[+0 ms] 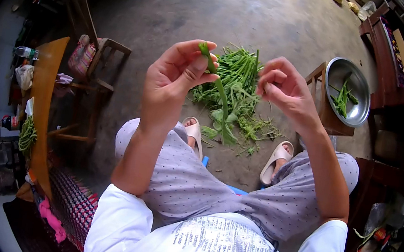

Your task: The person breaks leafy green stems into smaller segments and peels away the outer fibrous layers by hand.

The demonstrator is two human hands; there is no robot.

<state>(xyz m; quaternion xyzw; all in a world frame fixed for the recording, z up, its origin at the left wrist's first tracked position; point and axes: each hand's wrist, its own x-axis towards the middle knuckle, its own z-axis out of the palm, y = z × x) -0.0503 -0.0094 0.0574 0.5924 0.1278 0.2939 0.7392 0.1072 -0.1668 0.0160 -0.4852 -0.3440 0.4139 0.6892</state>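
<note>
A green leafy stalk (222,95) hangs from my left hand (181,70), its upper end pinched between thumb and fingers and its leaves drooping downward. To the right, my right hand (284,88) is raised at about the same height, apart from the stalk, with its fingers curled together; what it holds, if anything, is too small to make out. Beneath and beyond both hands, a heap of green stems and leaves (240,67) lies on the floor.
A metal basin (363,99) with some green pieces (342,99) rests on a wooden stool (337,127) at the right. A wooden chair (113,45) and table (44,105) stand left. My slippered feet flank the loose leaves.
</note>
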